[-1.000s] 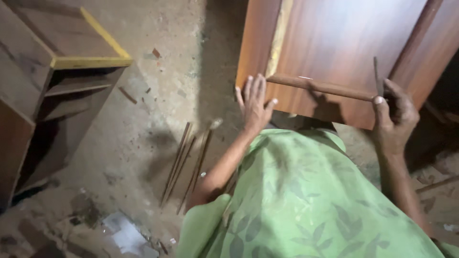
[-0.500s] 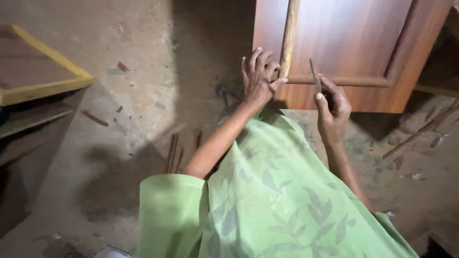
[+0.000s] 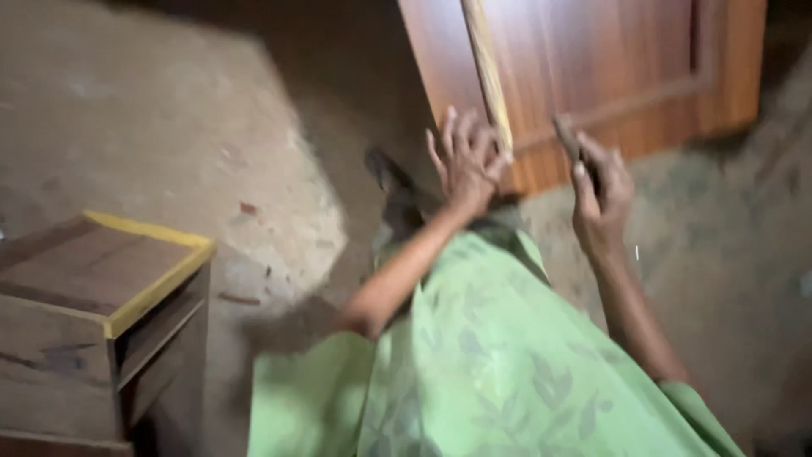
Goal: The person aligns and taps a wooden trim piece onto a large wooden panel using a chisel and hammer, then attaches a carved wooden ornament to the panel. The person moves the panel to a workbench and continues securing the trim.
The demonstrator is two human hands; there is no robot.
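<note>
Head view, left hand (image 3: 465, 161) spread on wooden panel (image 3: 609, 76), right hand (image 3: 600, 190) apparently pinching thin tool (image 3: 567, 135).

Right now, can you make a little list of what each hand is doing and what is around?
left hand: fingers spread, pressed on a pale strip along the wooden panel
right hand: holds a thin dark tool, too blurred to name
panel: reddish brown, leaning on the floor
cabinet: low, brown, yellow-edged top, at left
clothing: green, leaf print
</note>
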